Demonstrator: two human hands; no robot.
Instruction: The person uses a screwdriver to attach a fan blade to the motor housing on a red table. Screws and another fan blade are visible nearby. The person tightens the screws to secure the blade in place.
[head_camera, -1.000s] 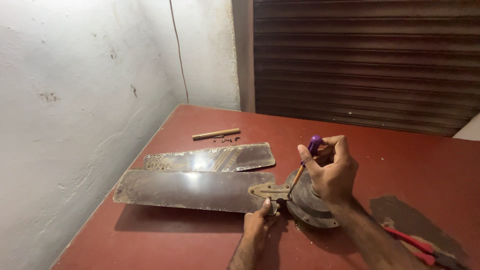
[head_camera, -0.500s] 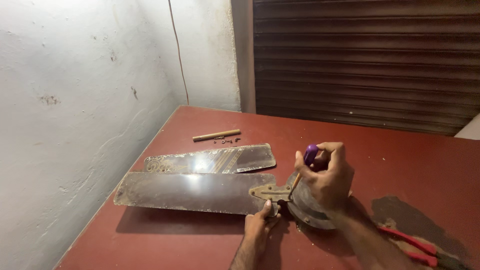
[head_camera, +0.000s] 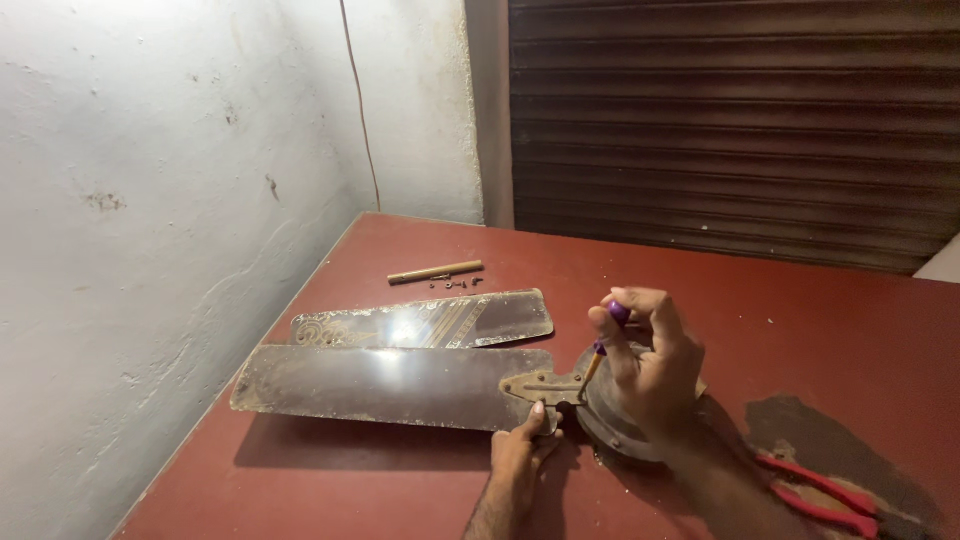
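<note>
Change: right hand (head_camera: 650, 365) with purple-handled screwdriver (head_camera: 606, 340) sits lower than before.
Left hand (head_camera: 520, 455): fingers press the brass blade bracket (head_camera: 540, 386).
Fan blade (head_camera: 385, 385): flat, glossy brown, at 9 o'clock.

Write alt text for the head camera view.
A right hand holds a purple-handled screwdriver over a fan blade's bracket, which the left hand steadies on a red table. A loose blade and red pliers lie nearby.

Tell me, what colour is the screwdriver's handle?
Purple, gripped in the right hand; the screwdriver shows in the head view.
</note>
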